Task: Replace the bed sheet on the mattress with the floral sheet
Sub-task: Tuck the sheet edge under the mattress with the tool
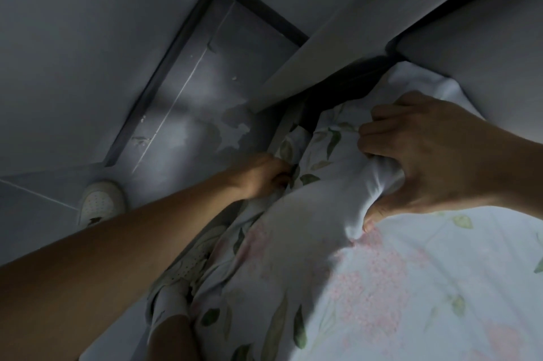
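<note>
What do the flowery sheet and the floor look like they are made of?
The floral sheet looks like thin, matte woven cloth, perhaps cotton: it creases softly where both hands grip it. The floor looks like hard glossy tile: it reflects light and shows a straight joint line.

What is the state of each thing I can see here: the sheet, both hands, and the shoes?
floral sheet: spread over the bed, bunched and not yet tucked at the corner.
right hand: grips a bunch of the sheet on top.
left hand: holds the sheet edge low at the bed side.
white shoes: on the feet, standing on the floor.
</note>
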Demonstrator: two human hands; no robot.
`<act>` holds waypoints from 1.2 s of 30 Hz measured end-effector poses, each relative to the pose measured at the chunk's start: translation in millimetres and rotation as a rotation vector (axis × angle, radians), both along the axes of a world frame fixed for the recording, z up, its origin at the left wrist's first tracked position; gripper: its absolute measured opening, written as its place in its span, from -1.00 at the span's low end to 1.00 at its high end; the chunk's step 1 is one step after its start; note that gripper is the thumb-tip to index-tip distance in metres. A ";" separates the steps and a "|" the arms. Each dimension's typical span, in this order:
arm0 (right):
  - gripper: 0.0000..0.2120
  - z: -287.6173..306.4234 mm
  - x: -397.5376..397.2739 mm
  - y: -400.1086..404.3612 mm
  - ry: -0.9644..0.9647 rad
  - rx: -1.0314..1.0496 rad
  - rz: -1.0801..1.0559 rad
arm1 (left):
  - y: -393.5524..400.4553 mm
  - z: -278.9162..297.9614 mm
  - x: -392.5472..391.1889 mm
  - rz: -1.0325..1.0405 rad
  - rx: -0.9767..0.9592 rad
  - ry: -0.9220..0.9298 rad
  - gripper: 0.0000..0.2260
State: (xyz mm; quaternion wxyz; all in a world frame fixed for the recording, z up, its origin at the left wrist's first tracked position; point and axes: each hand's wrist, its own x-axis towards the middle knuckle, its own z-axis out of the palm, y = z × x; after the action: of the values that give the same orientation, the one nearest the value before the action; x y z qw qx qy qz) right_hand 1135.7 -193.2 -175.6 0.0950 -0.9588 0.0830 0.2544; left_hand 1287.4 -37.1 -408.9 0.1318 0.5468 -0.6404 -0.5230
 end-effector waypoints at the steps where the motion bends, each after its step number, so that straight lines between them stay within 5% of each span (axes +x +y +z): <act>1: -0.31 0.0 -0.6 -0.5 0.000 -0.002 -0.001 | -8.0 0.4 -6.7 -0.016 0.012 -0.019 -0.79; 4: -0.31 -2.2 -1.9 -0.1 0.007 -0.002 0.006 | -14.7 -1.8 -23.2 -0.014 0.115 -0.037 -0.80; 9: -0.32 -1.0 0.8 0.3 0.000 -0.005 0.006 | 13.6 -10.1 -8.2 -0.037 0.249 0.182 -0.80; 15: -0.30 -0.9 0.9 1.2 0.019 -0.006 0.001 | 26.3 -6.0 50.5 0.411 0.199 0.224 -0.73; 19: -0.32 -1.7 -1.4 1.2 -0.004 -0.006 -0.007 | 6.3 -2.5 6.2 0.261 0.195 0.232 -0.83; 23: -0.29 -3.0 -2.9 0.3 -0.005 -0.004 -0.016 | -36.9 -8.4 -32.6 0.191 0.197 0.150 -0.65; 29: -0.28 -1.2 -3.0 3.3 0.002 -0.013 -0.018 | -71.5 -7.5 -21.6 -0.038 0.505 0.146 -0.68; 36: -0.30 1.2 1.7 5.3 0.039 -0.035 0.002 | -17.2 21.0 34.8 0.321 0.277 0.197 -0.85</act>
State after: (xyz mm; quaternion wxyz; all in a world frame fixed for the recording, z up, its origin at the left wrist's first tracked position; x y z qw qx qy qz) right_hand 1137.4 -188.0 -174.4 0.0762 -0.9553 0.0882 0.2718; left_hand 1322.2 -54.4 -387.9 0.1989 0.6009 -0.4514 -0.6289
